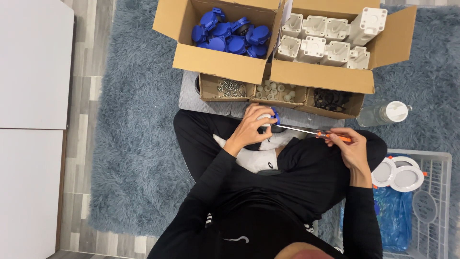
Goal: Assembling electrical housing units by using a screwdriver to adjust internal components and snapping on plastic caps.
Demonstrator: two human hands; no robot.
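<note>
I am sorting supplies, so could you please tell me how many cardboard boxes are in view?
5: blue-parts box top left, white-parts box top right, and three small trays below. More may be hidden.

Single head-worn view, straight down, close over lap and boxes (268,52)

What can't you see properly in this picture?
- Head view: the white and blue part is mostly hidden by the left hand.
- The screwdriver tip vanishes behind that part; the right hand covers much of its orange handle.
- The tiny pieces in the three small boxes are too small to identify.
- The basket is cut off by the right edge.
</note>
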